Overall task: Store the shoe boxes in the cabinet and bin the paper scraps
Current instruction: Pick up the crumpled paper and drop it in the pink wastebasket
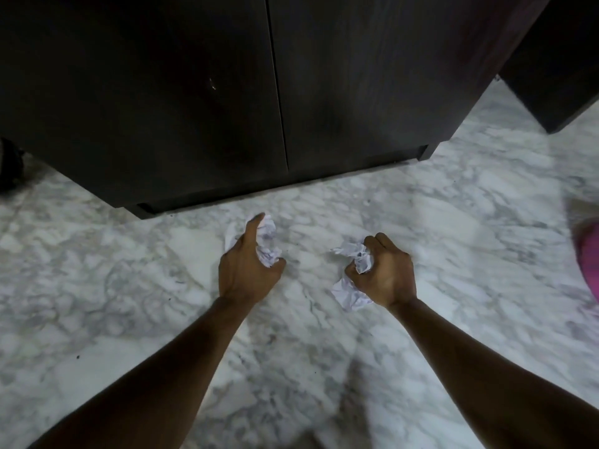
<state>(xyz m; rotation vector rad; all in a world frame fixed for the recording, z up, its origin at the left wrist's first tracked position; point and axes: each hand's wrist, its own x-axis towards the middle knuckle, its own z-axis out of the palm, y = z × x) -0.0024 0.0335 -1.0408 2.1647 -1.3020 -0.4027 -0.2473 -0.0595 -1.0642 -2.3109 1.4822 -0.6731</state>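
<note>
My left hand [248, 270] is closed around a crumpled white paper scrap [267, 241], low over the marble floor just in front of the cabinet. My right hand [385, 273] grips another crumpled paper scrap [358, 254]; more white paper [350, 294] shows below its wrist, and I cannot tell whether that piece is held or lying on the floor. The dark wooden cabinet [194, 92] fills the top of the view with both doors closed. No shoe boxes and no bin are in sight.
The floor is white and grey marble [453, 205]. A second dark piece of furniture [560, 59] stands at the top right. Something pink [590, 257] sits at the right edge, and a dark object [9, 163] at the left edge.
</note>
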